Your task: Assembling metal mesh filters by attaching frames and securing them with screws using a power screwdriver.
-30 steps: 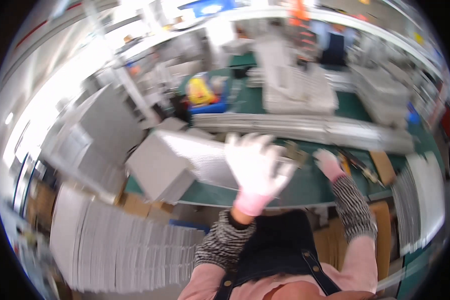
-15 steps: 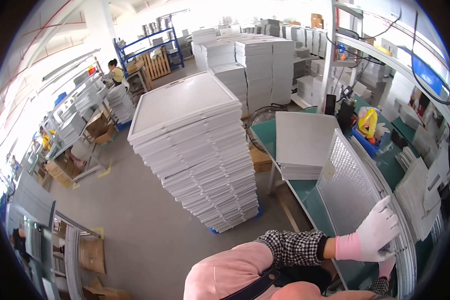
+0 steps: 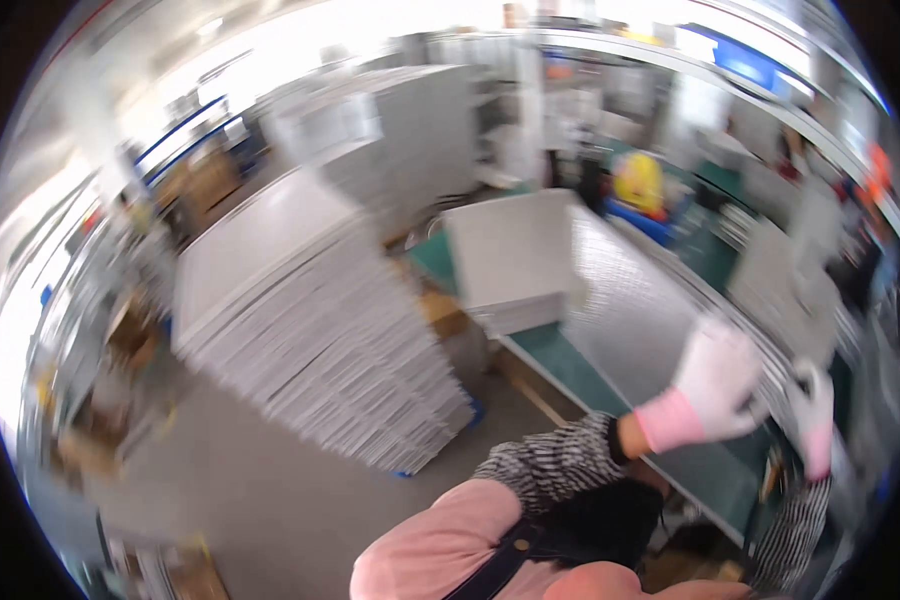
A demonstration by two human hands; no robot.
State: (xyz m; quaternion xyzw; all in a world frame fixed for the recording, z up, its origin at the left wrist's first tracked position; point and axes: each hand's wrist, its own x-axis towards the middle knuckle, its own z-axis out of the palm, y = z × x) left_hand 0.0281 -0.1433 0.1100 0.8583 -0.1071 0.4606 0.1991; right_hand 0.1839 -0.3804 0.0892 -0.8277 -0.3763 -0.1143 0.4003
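Note:
A silver textured panel in a thin frame stands on its long edge, leaning on a row of similar frames on the green-topped bench. My left hand, in a white glove with a pink cuff, is curled over the panel's near end, fingers bent and thumb low. Past the near ends of the frames is my right hand, gloved alike and raised, with its fingertips close to the frame ends. Motion blur smears both hands, and whether the right fingers grip a frame cannot be made out.
A tall stack of white framed panels stands on the floor to the left. On the bench lies a shorter pile of pale panels. Behind are a blue bin with a yellow item, grey panels and a shelf post.
The view has swung right, shifting the scene leftward and blurring it. My right hand, mostly hidden before below the left, now shows to its right beside the frame ends.

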